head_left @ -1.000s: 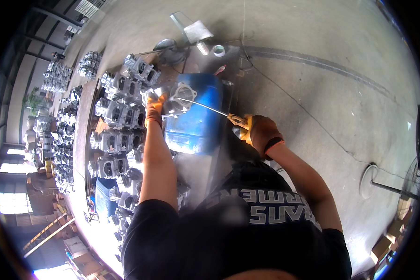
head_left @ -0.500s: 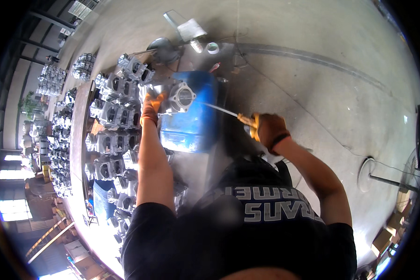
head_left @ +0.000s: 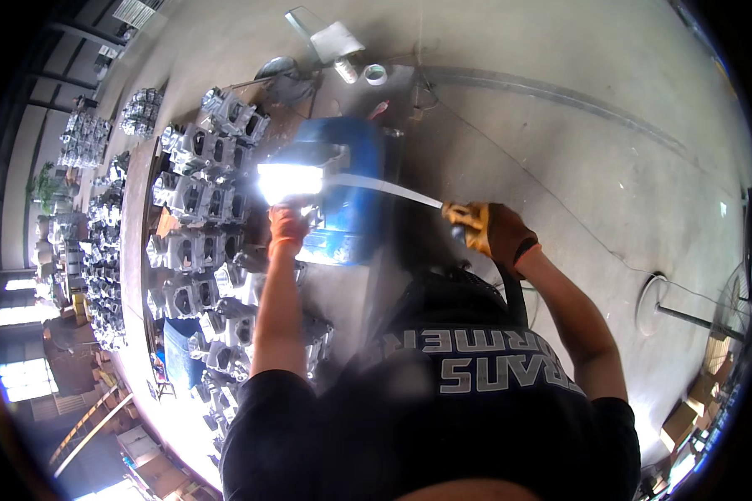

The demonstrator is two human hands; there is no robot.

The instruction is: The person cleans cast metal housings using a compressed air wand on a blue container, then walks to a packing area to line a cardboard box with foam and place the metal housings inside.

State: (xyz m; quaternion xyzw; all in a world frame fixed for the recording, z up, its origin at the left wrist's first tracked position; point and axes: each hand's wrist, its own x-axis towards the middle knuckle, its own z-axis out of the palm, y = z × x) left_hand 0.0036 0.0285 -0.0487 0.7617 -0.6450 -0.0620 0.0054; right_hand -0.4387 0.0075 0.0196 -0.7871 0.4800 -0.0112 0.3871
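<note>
My left hand [head_left: 287, 224], in an orange glove, is closed on a cast metal housing [head_left: 291, 180] above a blue plastic drum [head_left: 361, 213]. One face of the housing glares bright white, hiding its detail. On the right, my right hand [head_left: 495, 230], in a yellow and dark glove, grips a long thin tool [head_left: 388, 189]; its kind is not clear. The pale, blurred shaft of the tool looks bowed and reaches left over the drum toward the housing. Whether the tip touches the metal I cannot tell.
Several rows of similar castings [head_left: 188, 196] stand to the left, beside a long board [head_left: 138, 225]. Beyond the drum lie a tape roll [head_left: 376, 75], a white can [head_left: 346, 70] and a chair-like object [head_left: 336, 40]. A cable [head_left: 526, 165] crosses the floor; a fan stand [head_left: 698, 321] is at right.
The housing has turned in my left hand: its round flange opening faced me, and now a glaring flat face shows. My right hand and the tool have shifted slightly right.
</note>
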